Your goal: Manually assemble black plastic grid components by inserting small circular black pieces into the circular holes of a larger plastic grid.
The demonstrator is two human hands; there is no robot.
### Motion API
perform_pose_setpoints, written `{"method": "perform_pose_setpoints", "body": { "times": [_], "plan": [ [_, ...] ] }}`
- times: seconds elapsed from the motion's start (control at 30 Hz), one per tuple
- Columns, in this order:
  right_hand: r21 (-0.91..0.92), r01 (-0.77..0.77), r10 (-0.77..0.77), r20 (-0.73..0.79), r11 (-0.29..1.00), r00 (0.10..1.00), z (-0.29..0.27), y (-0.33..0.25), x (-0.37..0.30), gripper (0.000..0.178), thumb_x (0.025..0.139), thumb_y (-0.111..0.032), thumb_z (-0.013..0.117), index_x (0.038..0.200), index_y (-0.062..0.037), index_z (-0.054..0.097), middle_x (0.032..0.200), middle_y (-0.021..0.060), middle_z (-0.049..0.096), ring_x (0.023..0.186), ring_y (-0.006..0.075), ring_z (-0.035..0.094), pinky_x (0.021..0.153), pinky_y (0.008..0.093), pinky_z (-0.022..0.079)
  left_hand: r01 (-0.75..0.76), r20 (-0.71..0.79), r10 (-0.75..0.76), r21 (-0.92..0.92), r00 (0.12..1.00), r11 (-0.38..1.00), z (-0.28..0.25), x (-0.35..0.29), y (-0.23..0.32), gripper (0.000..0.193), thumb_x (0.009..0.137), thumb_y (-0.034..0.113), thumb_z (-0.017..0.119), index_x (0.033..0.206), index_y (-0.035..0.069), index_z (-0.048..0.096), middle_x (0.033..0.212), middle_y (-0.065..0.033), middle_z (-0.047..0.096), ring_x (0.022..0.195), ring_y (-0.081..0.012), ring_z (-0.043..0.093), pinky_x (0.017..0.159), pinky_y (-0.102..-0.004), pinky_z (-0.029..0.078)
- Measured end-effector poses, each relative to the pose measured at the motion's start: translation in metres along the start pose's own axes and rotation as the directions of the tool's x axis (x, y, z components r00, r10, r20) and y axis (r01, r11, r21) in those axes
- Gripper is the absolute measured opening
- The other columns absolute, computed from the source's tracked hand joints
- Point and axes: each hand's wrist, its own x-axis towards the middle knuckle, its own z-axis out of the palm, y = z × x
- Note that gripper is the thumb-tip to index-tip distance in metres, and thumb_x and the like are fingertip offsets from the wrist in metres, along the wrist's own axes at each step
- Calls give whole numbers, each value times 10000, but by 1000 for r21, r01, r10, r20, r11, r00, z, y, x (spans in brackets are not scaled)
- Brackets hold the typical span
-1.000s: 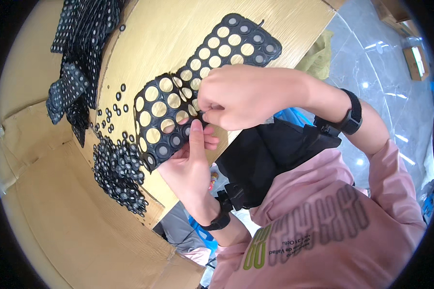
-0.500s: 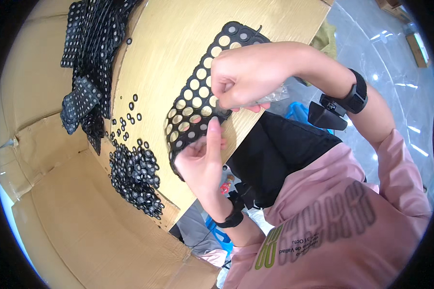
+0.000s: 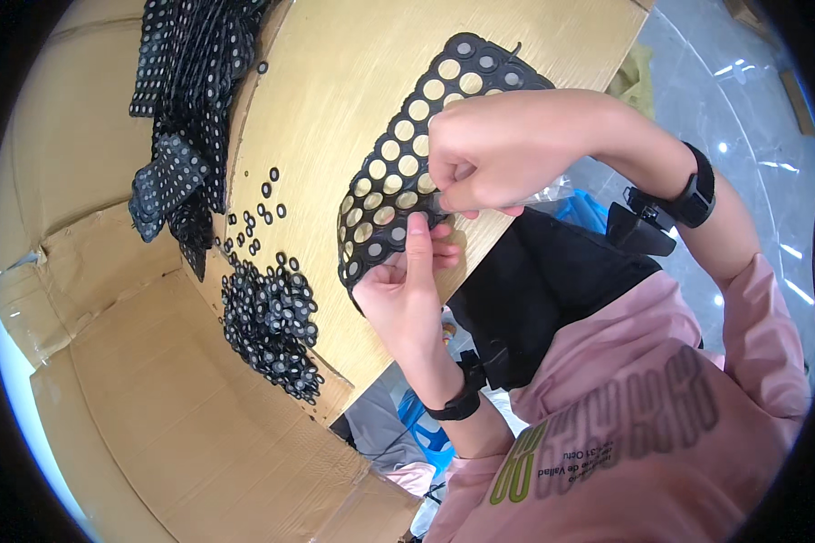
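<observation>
A black flexible sheet (image 3: 377, 187) with rows of round holes lies across the wooden table, its lower end lifted and curled. Grey-centred discs (image 3: 486, 61) fill some holes at both ends; most middle holes are open and show the wood. My left hand (image 3: 406, 285) grips the curled end, thumb on top and fingers underneath. At the sheet's near edge, my right hand (image 3: 507, 154) is closed in a pinch beside my left thumb. A strip of clear plastic film (image 3: 552, 188) shows by its wrist side; what its fingertips hold is mostly hidden.
A heap of small black rings with grey centres (image 3: 267, 312) sits at the table's left edge, several scattered above it. Stacked black dotted sheets (image 3: 195, 90) hang over the far-left edge. Cardboard walls (image 3: 154, 398) stand at the left. A blue stool (image 3: 421, 421) is below the table.
The whole view has shifted, so table, sheet and hands appear farther right and slightly higher. Both hands keep their places on the sheet, with only small finger movements.
</observation>
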Motion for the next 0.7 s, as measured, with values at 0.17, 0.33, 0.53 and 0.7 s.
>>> {"method": "perform_pose_setpoints", "body": {
  "times": [0.17, 0.33, 0.53, 0.7],
  "plan": [
    [20, 16, -15, -23, 1000, 1000, 3, 0, 1, 265, 799, -123, 492, 625, 55, 584, 529, 121, 593, 510, 183, 643, 467, 305, 466, -59, -65, 59, 9, 996, 998, 1, -2, -4, 288, 894, 152, 639, 780, -112, 658, 713, -134, 672, 574, -123, 616, 575, -229, 502],
    [26, 20, -19, -49, 999, 999, 5, 2, 2, 272, 798, -130, 493, 616, 54, 573, 525, 123, 588, 506, 186, 639, 463, 307, 462, -66, -74, 67, 8, 995, 998, 1, -2, -8, 281, 873, 175, 670, 804, -97, 657, 732, -138, 667, 582, -140, 607, 567, -247, 491],
    [80, 10, -6, -43, 997, 999, 3, 0, 0, 261, 799, -122, 497, 631, 59, 581, 515, 124, 577, 487, 180, 620, 458, 300, 449, -64, -92, 64, -1, 994, 998, 2, -2, -6, 272, 866, 167, 678, 789, -92, 661, 723, -130, 667, 570, -135, 595, 549, -234, 465],
    [57, 23, -20, -52, 998, 998, 3, -1, 0, 257, 809, -118, 510, 643, 62, 588, 508, 121, 569, 484, 178, 617, 458, 299, 446, -91, -100, 90, -6, 991, 996, 4, 0, -8, 198, 883, 93, 638, 819, -93, 656, 700, -121, 667, 539, -117, 591, 520, -220, 476]
  ]
}}
